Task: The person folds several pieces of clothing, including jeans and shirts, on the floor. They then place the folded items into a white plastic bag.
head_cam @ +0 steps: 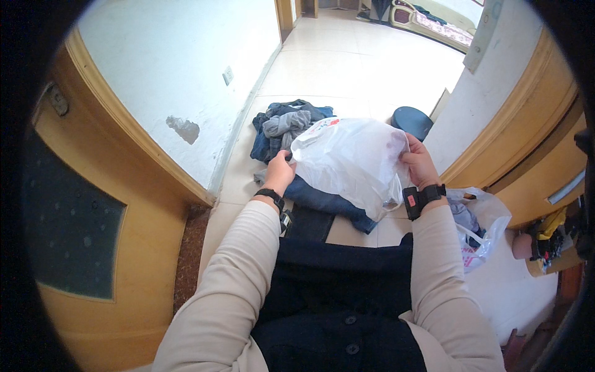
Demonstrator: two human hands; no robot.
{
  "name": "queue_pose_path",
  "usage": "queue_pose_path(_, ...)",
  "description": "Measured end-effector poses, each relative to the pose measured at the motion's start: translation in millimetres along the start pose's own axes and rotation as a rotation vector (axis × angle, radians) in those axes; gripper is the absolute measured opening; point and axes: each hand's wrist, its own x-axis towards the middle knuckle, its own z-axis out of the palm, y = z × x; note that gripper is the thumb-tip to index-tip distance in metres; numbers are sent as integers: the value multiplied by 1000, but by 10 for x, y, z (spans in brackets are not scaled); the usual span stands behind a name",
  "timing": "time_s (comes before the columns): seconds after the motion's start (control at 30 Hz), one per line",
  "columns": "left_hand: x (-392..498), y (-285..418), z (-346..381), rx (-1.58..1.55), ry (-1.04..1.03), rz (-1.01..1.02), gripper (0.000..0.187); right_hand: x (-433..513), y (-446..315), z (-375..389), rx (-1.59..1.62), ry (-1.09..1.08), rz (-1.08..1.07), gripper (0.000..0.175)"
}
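Both hands hold a translucent white plastic bag [348, 158] by its edges, spread out in front of me over the floor. My left hand [280, 171] pinches its left edge, and my right hand [418, 160] grips the upper right edge. Beyond my left hand lies a heap of dark blue clothes [262, 137] with a grey garment [288, 124] bunched on top. A blue denim piece [320, 197] stretches out below the bag, partly over a black garment [309, 224]. Whether anything is inside the bag cannot be told.
Another plastic bag [488, 216], filled with clothes, stands on the floor by my right forearm. A dark round stool or container [411, 122] sits near the right wall. A wooden door [144, 242] is at the left, a wooden door frame [516, 121] at the right. Farther off is a sofa [437, 23].
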Motion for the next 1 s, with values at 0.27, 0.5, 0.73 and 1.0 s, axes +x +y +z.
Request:
queue_pose_path(0.27,208,-71,-358,111,312,-104,18,-1,-133,-515,-582,325,149,40)
queue_pose_path(0.5,286,-237,-523,-81,353,-199,18,-14,44,-647,-714,479,359,12)
queue_pose_path(0.73,416,-524,-616,-56,406,-169,20,-21,-214,-638,364,309,265,12)
queue_pose_path(1.0,425,-577,-852,-107,404,-190,21,14,-276,-568,537,416,-365,34)
